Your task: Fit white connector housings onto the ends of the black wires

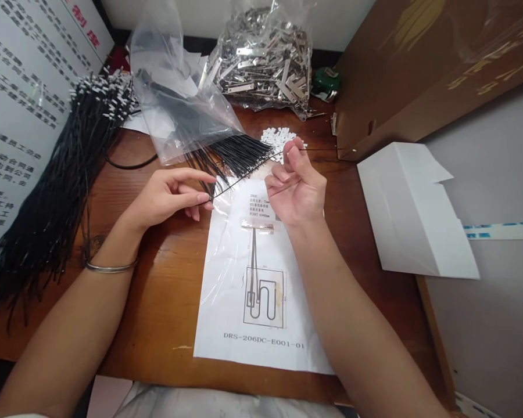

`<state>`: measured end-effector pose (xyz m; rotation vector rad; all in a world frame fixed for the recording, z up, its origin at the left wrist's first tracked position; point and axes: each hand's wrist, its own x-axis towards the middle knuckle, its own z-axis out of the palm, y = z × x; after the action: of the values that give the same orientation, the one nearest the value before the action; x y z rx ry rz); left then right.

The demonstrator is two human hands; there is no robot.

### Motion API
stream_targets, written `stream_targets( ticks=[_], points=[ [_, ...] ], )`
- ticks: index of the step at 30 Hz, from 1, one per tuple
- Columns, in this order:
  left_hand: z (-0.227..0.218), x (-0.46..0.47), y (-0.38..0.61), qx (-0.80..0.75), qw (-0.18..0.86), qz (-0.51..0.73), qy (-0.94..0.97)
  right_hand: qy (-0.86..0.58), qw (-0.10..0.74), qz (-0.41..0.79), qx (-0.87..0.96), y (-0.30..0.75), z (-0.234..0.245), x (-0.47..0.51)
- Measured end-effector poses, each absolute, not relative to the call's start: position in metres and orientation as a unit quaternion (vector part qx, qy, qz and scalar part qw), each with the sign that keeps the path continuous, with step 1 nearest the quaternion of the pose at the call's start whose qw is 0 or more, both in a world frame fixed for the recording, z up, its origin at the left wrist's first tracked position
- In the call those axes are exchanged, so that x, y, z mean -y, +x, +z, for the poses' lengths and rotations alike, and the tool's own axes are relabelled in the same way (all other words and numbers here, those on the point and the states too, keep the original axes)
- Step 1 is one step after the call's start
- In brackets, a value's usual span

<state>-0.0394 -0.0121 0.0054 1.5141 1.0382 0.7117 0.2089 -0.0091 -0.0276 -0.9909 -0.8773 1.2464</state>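
My left hand (169,194) pinches one end of a thin black wire (248,171) between thumb and forefinger. That wire runs up and to the right to my right hand (294,186), whose fingers are curled and pinched on its far end near a small heap of white connectors (279,138). Both hands hover over a printed drawing sheet (261,325) that lies on the wooden table (165,302). A fan of loose black wires (239,154) spills from a clear plastic bag (178,98) just beyond my hands.
A large bundle of black wires with white ends (61,186) lies at the left. At the back stands a bag of metal clips (265,58). A brown cardboard box (418,75) and a folded white paper (414,209) are at the right.
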Motion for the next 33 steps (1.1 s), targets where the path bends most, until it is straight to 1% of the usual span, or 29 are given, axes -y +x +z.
stream_targets(
  ticks=[3,8,14,18,22,26,29,31,33],
  points=[
    [0.012,0.01,-0.044,-0.412,0.62,0.25,0.619,-0.402,0.622,0.55,0.387,0.211,-0.031,0.008],
    [0.022,0.011,-0.057,-0.374,0.687,0.134,0.608,-0.367,0.615,0.57,0.402,0.22,-0.034,0.006],
    [0.033,0.018,-0.052,-0.313,0.739,0.011,0.596,-0.392,0.629,0.548,0.387,0.224,-0.033,0.005],
    [0.028,0.019,-0.041,-0.293,0.766,-0.046,0.571,-0.375,0.606,0.582,0.392,0.215,-0.03,0.007],
    [0.018,0.016,-0.038,-0.319,0.788,0.008,0.527,-0.365,0.538,0.655,0.384,0.202,-0.021,0.013],
    [0.014,0.015,-0.039,-0.349,0.784,0.087,0.506,-0.3,0.434,0.774,0.35,0.193,-0.013,0.021],
    [0.013,0.015,-0.038,-0.362,0.769,0.124,0.512,-0.27,0.367,0.822,0.342,0.19,-0.011,0.024],
    [0.013,0.015,-0.038,-0.368,0.762,0.121,0.518,-0.263,0.366,0.829,0.332,0.189,-0.012,0.024],
    [0.014,0.015,-0.037,-0.368,0.763,0.107,0.521,-0.266,0.397,0.819,0.317,0.189,-0.012,0.023]
  ],
)
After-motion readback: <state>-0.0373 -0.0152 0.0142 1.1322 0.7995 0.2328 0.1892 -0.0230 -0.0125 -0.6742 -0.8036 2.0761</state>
